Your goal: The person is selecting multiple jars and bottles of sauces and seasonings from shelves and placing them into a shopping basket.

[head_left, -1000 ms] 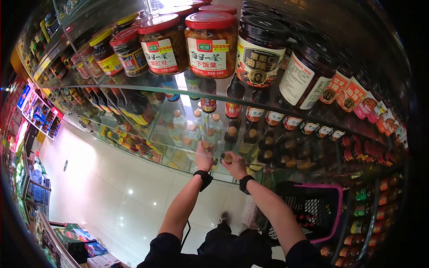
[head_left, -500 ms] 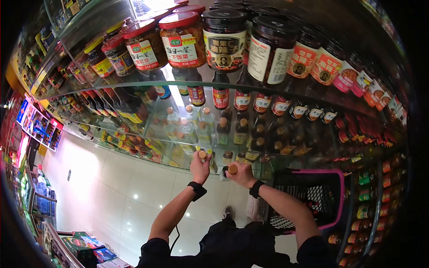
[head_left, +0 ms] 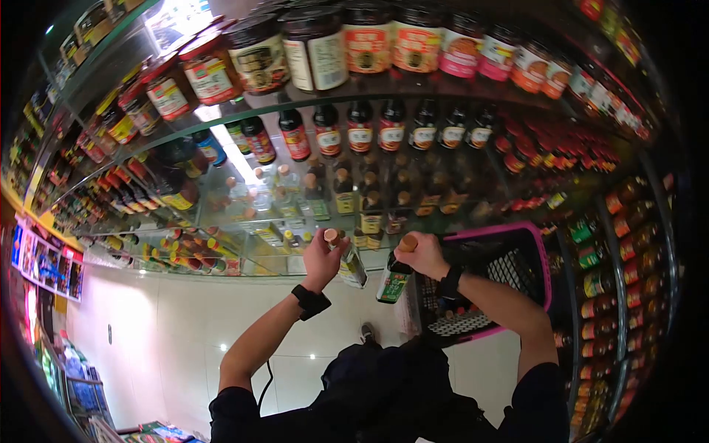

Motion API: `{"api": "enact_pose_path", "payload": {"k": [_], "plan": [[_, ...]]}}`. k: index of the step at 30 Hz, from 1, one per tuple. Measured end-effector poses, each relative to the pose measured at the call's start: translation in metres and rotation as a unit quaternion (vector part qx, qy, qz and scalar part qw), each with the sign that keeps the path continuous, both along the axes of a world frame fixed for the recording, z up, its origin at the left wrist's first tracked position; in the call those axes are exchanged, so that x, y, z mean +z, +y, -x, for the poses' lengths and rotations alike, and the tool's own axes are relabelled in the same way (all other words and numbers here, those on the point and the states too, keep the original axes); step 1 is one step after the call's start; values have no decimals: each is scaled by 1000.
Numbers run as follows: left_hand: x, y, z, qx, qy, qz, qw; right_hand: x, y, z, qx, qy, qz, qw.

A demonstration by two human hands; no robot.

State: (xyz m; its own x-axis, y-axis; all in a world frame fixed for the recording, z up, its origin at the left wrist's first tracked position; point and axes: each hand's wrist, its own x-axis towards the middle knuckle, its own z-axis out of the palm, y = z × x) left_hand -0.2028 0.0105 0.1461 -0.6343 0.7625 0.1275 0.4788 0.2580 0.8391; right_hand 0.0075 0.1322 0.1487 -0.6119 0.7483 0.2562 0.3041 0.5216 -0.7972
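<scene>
My left hand (head_left: 320,263) is wrapped round the neck of a pale bottle (head_left: 353,269) with a tan cap, its body slanting down to the right. A dark bottle (head_left: 394,282) with a green label and a tan cap hangs from my right hand (head_left: 428,258), fingers closed about its neck. Both bottles are in front of the lower glass shelf, side by side with a small gap between them. Close behind on that shelf stand several similar tan-capped bottles (head_left: 343,193). Under my right forearm is a black shopping basket with a pink rim (head_left: 545,269).
Sauce jars (head_left: 369,44) line the upper glass shelf (head_left: 244,111), whose edge juts out above my hands. Dark sauce bottles (head_left: 359,127) stand below it. Bottle racks (head_left: 598,306) rise on the right. Pale floor tiles (head_left: 177,325) lie at the left.
My view has shifted to the right along the shelves. Both hands have lifted slightly and moved farther apart, each with its bottle, and the dark bottle's green label now shows.
</scene>
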Motion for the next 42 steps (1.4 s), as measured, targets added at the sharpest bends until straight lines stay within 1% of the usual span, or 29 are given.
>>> {"api": "enact_pose_path", "payload": {"k": [2, 3, 4, 6, 7, 8, 10, 11, 12, 14, 15, 16, 18, 20, 22, 23, 24, 26, 28, 30, 32, 34, 36, 38, 42], "plan": [[1, 9, -17, -37, 16, 12, 999, 5, 5, -27, -34, -30, 0, 999], [4, 15, -26, -68, 21, -26, 997, 7, 10, -38, -44, -19, 1, 999], [4, 22, -36, -84, 14, -24, 996, 8, 13, -51, -54, -10, 2, 998], [10, 32, -57, -117, 14, -57, 991, 17, 14, -78, -91, -17, -1, 996], [14, 36, -69, -130, -15, -56, 990, 18, 17, -92, -105, -10, -2, 994], [18, 40, -81, -135, -19, -53, 989, 18, 19, -105, -120, -3, -2, 993], [25, 49, -103, -167, 26, -40, 985, 14, 25, -134, -135, -3, 2, 991], [30, 53, -115, -173, 31, 11, 984, 13, 28, -147, -149, -16, -17, 989], [28, 58, -126, -174, 29, 13, 984, 12, 31, -160, -163, -30, -36, 986], [22, 70, -148, -206, 2, -11, 978, 3, 39, -182, -166, -21, -32, 985], [19, 76, -160, -207, -11, -14, 978, -2, 43, -192, -187, -38, -37, 981], [13, 83, -171, -207, -13, -11, 978, -7, 47, -203, -207, -56, -42, 976], [-4, 98, -192, -218, -22, -8, 976, -12, 52, -217, -208, -47, -20, 977], [-19, 110, -212, -219, -40, 9, 975, -29, 59, -229, -204, -57, 7, 977], [-37, 119, -234, -204, -27, -56, 977, -49, 64, -237, -204, -68, 14, 976], [-53, 125, -241, -200, -15, -35, 979, -57, 66, -240, -193, -63, -5, 979], [-60, 129, -247, -198, -13, -32, 980, -65, 68, -242, -181, -57, -23, 982], [-76, 135, -258, -174, 3, 15, 985, -88, 74, -248, -169, -57, 5, 984], [-101, 140, -264, -165, 5, 9, 986, -107, 80, -249, -176, -46, 18, 983], [-116, 144, -269, -156, -3, 13, 988, -127, 84, -249, -174, -53, 27, 983], [-133, 150, -273, -155, -5, 37, 987, -148, 89, -247, -173, -60, 36, 982], [-155, 154, -275, -166, 15, 87, 982, -167, 92, -243, -182, -67, 41, 980], [-175, 156, -277, -172, 2, 95, 980, -188, 91, -238, -184, -69, 52, 979], [-194, 158, -279, -218, 28, 113, 969, -213, 93, -232, -249, -55, 70, 964], [-226, 160, -284, -224, -25, 137, 965, -258, 94, -225, -261, -97, 123, 953]]}}
